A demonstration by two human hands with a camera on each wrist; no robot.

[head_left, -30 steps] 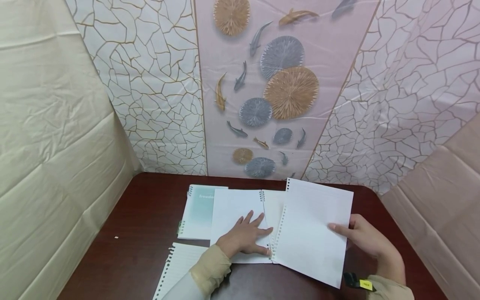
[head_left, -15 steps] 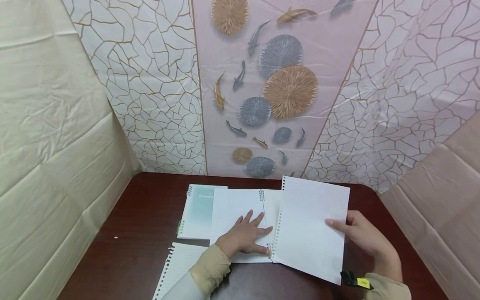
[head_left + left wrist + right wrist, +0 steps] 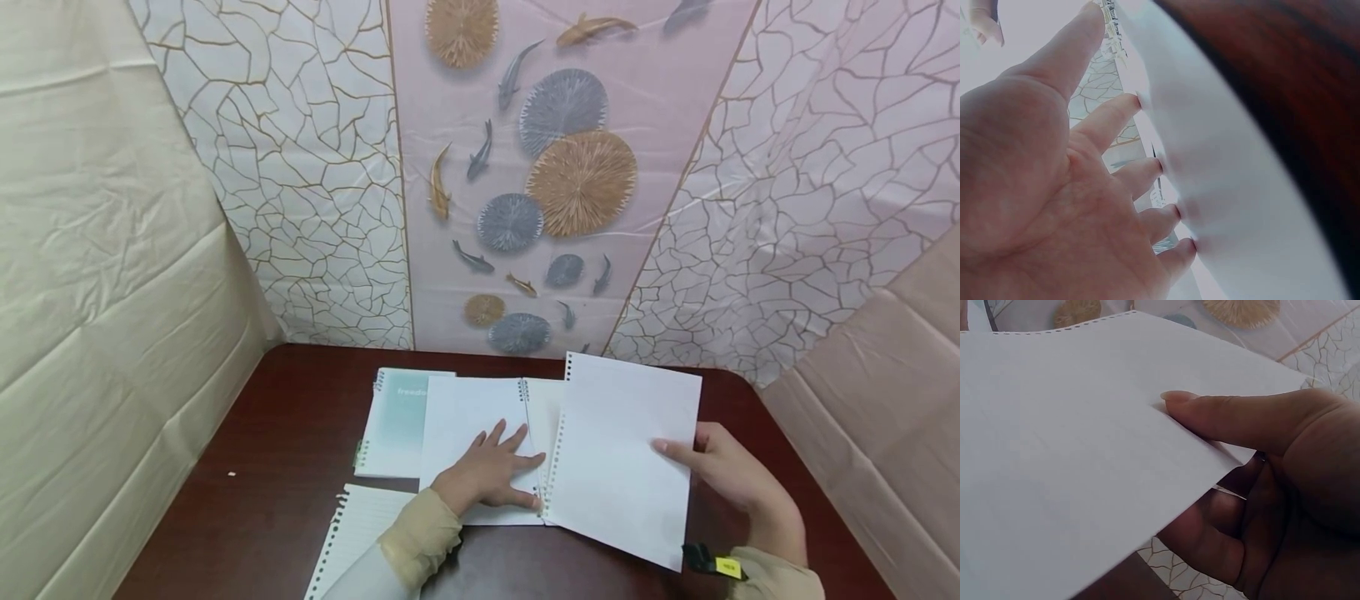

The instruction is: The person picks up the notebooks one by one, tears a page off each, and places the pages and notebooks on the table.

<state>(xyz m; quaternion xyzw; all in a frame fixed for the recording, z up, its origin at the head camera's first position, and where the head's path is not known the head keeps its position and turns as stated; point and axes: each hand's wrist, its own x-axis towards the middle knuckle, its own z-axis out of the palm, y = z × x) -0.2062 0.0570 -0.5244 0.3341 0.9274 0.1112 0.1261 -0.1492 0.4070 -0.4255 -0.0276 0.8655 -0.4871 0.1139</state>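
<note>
A spiral notebook (image 3: pixel 468 417) lies spread on the table, its wire coil near the middle. My left hand (image 3: pixel 491 475) presses on its left page with fingers spread; in the left wrist view the fingertips (image 3: pixel 1169 215) touch the paper. My right hand (image 3: pixel 731 471) pinches the right edge of a white sheet (image 3: pixel 622 458) with a row of punched holes down its left side. In the right wrist view the thumb (image 3: pixel 1222 415) lies on top of the sheet and curled fingers are below it. The sheet is raised and tilted, its lower left corner at the coil.
A green and white notebook (image 3: pixel 397 429) lies behind on the left, partly under the spread one. A lined sheet with torn holes (image 3: pixel 352 529) is at the front left, partly hidden by the left sleeve. A white scrap (image 3: pixel 232 473) lies on the dark table (image 3: pixel 247 417).
Since a second ago, the right hand and the sheet have shifted slightly left and up. Over the last half second they hardly move. The left hand stays in place on the notebook.
</note>
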